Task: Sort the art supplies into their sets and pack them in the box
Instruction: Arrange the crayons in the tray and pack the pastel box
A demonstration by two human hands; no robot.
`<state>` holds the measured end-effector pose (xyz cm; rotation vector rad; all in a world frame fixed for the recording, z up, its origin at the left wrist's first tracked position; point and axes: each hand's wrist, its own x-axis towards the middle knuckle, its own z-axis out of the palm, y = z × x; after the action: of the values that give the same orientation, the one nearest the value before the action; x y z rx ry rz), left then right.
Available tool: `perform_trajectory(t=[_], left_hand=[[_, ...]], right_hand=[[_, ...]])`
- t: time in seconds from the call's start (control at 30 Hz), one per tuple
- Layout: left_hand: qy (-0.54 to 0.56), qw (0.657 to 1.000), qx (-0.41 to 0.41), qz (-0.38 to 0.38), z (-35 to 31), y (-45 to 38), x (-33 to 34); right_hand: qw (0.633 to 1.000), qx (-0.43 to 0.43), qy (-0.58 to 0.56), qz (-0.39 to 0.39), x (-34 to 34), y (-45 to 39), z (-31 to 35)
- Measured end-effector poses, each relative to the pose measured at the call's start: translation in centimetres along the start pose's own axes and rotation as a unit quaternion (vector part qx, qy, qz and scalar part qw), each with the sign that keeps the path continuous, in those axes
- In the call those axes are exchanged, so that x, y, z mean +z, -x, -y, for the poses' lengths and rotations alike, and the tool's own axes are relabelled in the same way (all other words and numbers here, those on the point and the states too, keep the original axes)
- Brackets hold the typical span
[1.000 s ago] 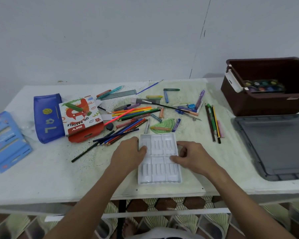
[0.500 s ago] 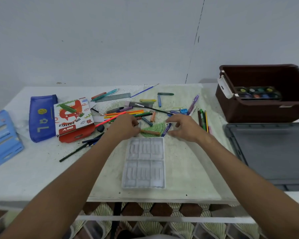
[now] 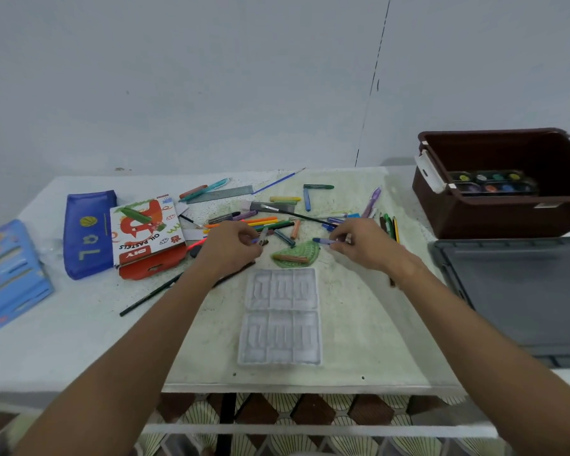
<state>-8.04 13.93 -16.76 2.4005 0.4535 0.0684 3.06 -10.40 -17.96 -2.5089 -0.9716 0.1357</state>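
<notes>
A white table (image 3: 79, 340) is strewn with art supplies. At its right a dark brown plastic box (image 3: 507, 218) is seen, a round-pan watercolour palette (image 3: 492, 184) lying inside, and a grey lid (image 3: 524, 297) rests before it. A clear moulded plastic tray (image 3: 282, 315) is set near the front edge. A red-and-white oil pastels carton (image 3: 145, 235) lies at left. A short blue pastel stick (image 3: 323, 240) is pinched by the right hand (image 3: 362, 245); another small stick (image 3: 262, 236) is pinched by the left hand (image 3: 231, 248), both beyond the tray.
</notes>
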Motion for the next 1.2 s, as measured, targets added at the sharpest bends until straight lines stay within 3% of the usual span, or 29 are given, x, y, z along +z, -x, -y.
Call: perform_trajectory(t=[0.1, 0.23, 0.33, 0.5, 0.9, 1.03, 1.2], left_hand=[[0.06, 0.998, -0.019, 0.027, 0.5, 1.8, -0.9], [0.095, 0.987, -0.059, 0.112, 1.4, 3.9, -1.7], [0.12, 0.977, -0.074, 0.161, 1.8, 4.6, -2.0], [0.148, 0.965, -0.088, 0.199, 2.2, 4.3, -1.6], [0.194, 0.958, -0.087, 0.195, 3.5, 3.7, -1.3], [0.155, 0.967, -0.059, 0.193, 4.3, 3.6, -1.1], [0.032, 0.984, 0.034, 0.169, 4.9, 3.3, -0.9]], right_hand=[[0.995, 0.046, -0.076, -0.033, 0.2, 1.5, 2.7], [0.976, 0.092, -0.199, 0.009, 2.1, 3.6, 8.2], [0.959, 0.137, -0.245, 0.044, 4.1, 3.7, 11.0], [0.944, 0.2, -0.262, 0.022, 6.6, 2.6, 12.5], [0.962, 0.16, -0.219, -0.002, 7.6, 2.7, 13.4], [0.972, 0.139, -0.189, 0.008, 7.3, 2.8, 12.9], [0.974, 0.105, -0.193, 0.063, 7.0, 2.9, 12.4]])
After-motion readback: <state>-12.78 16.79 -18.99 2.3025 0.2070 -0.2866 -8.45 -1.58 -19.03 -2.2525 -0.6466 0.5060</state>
